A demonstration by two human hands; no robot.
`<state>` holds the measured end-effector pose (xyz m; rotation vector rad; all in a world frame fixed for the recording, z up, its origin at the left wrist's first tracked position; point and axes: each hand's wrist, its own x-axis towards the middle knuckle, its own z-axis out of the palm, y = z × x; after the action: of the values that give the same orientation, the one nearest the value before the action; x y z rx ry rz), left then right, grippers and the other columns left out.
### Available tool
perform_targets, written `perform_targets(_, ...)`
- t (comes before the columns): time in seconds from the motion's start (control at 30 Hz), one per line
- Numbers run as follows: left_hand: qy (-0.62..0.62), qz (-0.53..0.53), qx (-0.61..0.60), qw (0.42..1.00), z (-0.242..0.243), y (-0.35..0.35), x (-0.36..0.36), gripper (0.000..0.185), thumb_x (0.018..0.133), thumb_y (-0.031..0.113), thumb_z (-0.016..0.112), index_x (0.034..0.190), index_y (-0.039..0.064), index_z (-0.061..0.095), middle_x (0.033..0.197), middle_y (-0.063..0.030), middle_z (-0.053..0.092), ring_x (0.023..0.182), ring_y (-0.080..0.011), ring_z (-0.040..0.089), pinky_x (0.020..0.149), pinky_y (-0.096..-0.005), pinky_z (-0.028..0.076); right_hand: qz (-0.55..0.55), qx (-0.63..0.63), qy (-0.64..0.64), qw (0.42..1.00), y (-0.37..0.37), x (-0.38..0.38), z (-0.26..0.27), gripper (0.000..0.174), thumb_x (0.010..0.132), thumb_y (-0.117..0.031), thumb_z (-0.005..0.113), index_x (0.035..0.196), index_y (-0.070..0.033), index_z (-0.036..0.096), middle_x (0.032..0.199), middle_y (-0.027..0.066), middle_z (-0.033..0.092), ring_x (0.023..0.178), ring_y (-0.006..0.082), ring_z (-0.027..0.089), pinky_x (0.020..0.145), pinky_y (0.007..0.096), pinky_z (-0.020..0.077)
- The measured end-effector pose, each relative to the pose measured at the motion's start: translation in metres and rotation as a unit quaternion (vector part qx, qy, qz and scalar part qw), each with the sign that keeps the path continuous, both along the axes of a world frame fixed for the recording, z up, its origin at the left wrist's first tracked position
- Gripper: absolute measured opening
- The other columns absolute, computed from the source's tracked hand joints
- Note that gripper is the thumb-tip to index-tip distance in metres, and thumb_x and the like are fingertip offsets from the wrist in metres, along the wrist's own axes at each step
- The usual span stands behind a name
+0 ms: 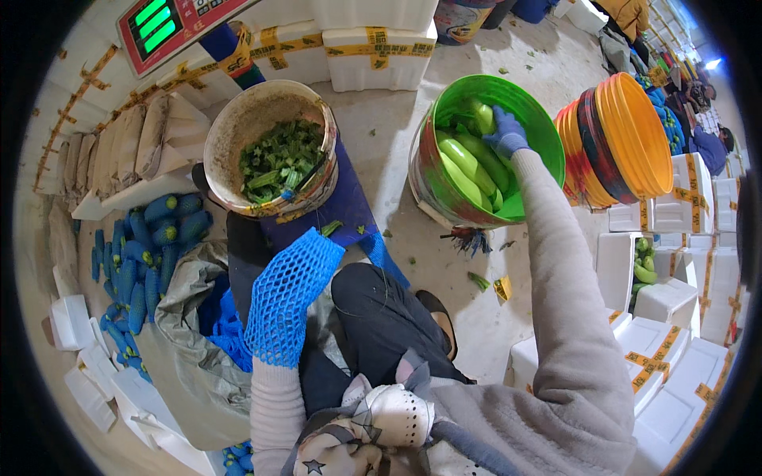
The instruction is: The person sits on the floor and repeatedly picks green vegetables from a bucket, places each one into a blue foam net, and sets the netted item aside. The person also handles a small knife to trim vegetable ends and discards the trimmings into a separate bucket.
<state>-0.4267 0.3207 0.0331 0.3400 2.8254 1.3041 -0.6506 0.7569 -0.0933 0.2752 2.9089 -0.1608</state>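
Observation:
A blue foam net sleeve covers my left hand from the wrist past the fingertips; its mesh hides how the fingers lie. Below the hand are my knees. My right hand, in a blue knit glove, reaches into a green-lined bucket. Its fingers are against a pale green eggplant that tilts upward, and they appear to grip it. Several more long, glossy eggplants lie in the same bucket.
A dirty white bucket of green trimmings stands on a blue board. Net-wrapped vegetables are piled at left beside a grey sack. Orange buckets and foam boxes stand at right. A scale display overhangs top left; people are far right.

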Motion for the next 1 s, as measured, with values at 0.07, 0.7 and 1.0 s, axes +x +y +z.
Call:
perform_targets(0.07,-0.008,-0.020,0.039,0.999,-0.002,0.012,-0.001,0.055,0.076,0.012,0.068,0.126,-0.002,0.051,0.118,-0.0144,0.061,0.111,-0.0329,0.059,0.096,-0.0406,0.048,-0.010,-0.190,0.109,0.976,-0.002,0.014,0.031,0.092,0.071,-0.038,0.080,0.145,-0.015,0.031,0.130,0.0220,0.052,0.115,0.0347,0.057,0.097,0.0409,0.0468)
perform_targets(0.7,-0.204,0.002,0.535,0.820,0.033,-0.017,0.093,0.070,0.069,0.011,0.074,0.131,-0.004,0.045,0.123,-0.0142,0.059,0.112,-0.0292,0.059,0.098,-0.0394,0.047,0.448,-0.347,0.236,0.790,-0.293,0.285,0.228,0.061,0.089,-0.030,0.064,0.142,-0.010,0.040,0.115,0.0156,0.061,0.110,0.0314,0.056,0.097,0.0415,0.0417)
perform_targets(1.0,-0.264,0.053,0.582,0.767,0.049,-0.061,0.175,0.077,0.066,0.011,0.077,0.134,-0.006,0.043,0.125,-0.0142,0.058,0.113,-0.0274,0.059,0.099,-0.0389,0.046,0.097,-0.565,0.186,0.798,-0.329,0.269,0.221,0.046,0.078,-0.020,0.077,0.117,-0.002,0.061,0.079,0.0054,0.066,0.073,0.0094,0.062,0.067,0.0251,0.0520)
